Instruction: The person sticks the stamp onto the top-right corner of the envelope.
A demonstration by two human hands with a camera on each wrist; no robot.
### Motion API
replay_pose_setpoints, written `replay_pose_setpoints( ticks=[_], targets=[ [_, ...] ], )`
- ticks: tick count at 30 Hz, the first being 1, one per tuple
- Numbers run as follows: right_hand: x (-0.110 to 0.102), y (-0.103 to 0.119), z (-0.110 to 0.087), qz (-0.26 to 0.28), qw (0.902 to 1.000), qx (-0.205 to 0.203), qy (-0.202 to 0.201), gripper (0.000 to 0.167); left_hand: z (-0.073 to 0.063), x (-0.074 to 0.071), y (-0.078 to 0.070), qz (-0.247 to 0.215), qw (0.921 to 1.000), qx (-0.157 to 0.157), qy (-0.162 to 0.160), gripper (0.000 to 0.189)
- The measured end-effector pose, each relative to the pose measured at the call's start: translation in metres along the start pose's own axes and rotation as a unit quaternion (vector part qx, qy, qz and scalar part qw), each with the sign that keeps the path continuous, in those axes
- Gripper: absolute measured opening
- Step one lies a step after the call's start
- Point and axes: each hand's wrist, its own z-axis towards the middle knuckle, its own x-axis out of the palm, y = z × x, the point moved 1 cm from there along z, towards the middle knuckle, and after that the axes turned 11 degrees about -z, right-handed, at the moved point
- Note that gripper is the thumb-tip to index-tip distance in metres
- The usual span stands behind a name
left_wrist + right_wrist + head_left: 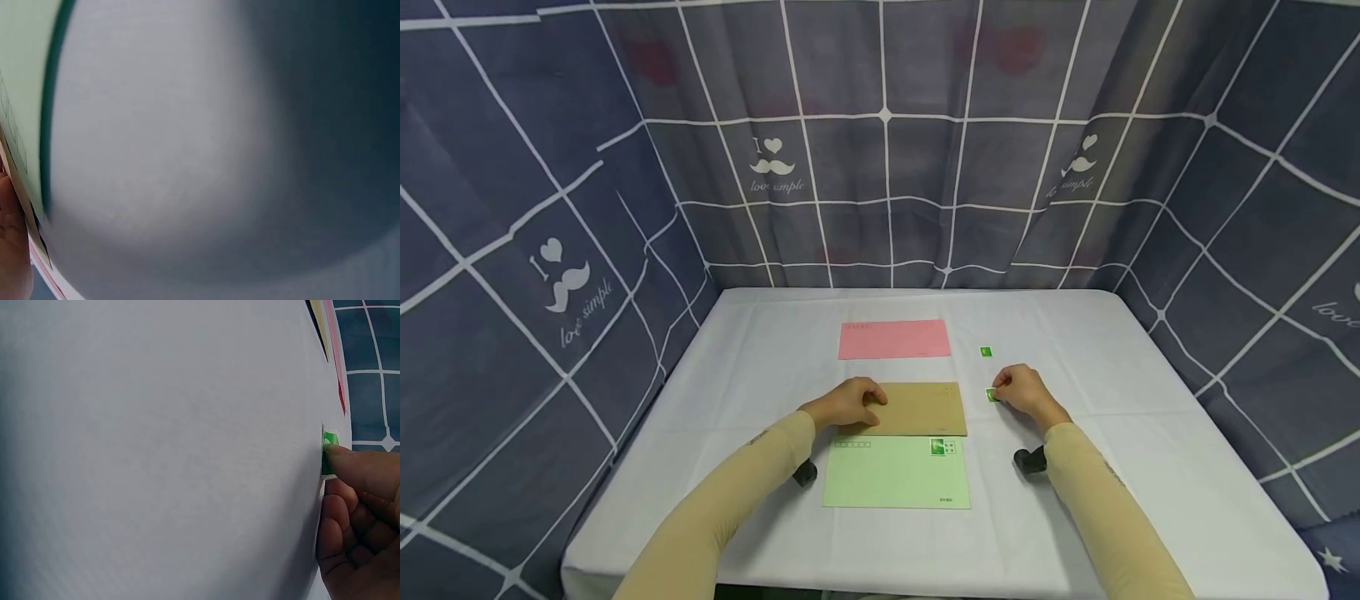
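A brown envelope point(921, 408) lies across the table, its lower edge by the top of a light green envelope point(897, 473). My left hand point(847, 402) rests on the brown envelope's left end, thumb and forefinger apart. Only part of that hand point(12, 250) shows at the left wrist view's edge. To the right of the envelopes, my right hand point(1024, 390) pinches a small green stamp point(330, 453) at the tabletop, thumb on its face and the other fingers curled. The green envelope bears a green stamp point(937, 447) at its upper right corner.
A pink envelope point(893, 340) lies farther back, with another green stamp point(986, 352) to its right. White cloth covers the table point(760, 350). Dark checked curtains point(917, 158) enclose the back and both sides.
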Motion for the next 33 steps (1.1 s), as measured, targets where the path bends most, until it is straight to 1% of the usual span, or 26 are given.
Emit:
replay_pose_setpoints(
  ticks=[5, 9, 15, 19, 23, 27, 33],
  targets=[
    [0.002, 0.0, -0.001, 0.009, 0.9999, 0.002, -0.009, 0.004, -0.0006, -0.0002, 0.0016, 0.006, 1.0, -0.003, -0.005, 0.03],
    [0.0033, -0.0004, -0.0012, 0.017, 0.9998, 0.004, -0.009, 0.004, -0.0016, 0.0005, 0.0023, 0.002, 1.0, -0.007, -0.005, 0.03],
    [0.004, 0.0007, -0.0018, 0.022, 0.9997, 0.007, -0.005, 0.006, -0.0019, 0.0007, 0.0041, 0.003, 1.0, -0.004, -0.003, 0.03],
    [0.0043, -0.0001, -0.0019, 0.019, 0.9998, 0.007, -0.004, 0.008, -0.0029, 0.001, 0.0039, 0.002, 1.0, -0.001, -0.002, 0.03],
    [0.0052, -0.0036, -0.0015, 0.018, 0.9997, 0.006, -0.014, 0.011, -0.0041, 0.0012, 0.0037, -0.001, 1.0, -0.002, -0.001, 0.03],
    [0.0054, -0.0053, -0.0017, 0.038, 0.999, 0.009, -0.02, 0.012, -0.0038, 0.0007, 0.0033, -0.003, 1.0, -0.004, -0.003, 0.03],
    [0.0029, -0.0043, -0.0021, 0.076, 0.9968, 0.018, -0.016, 0.014, -0.0022, 0.0, 0.0013, 0.002, 1.0, 0.001, -0.004, 0.03]
  ],
)
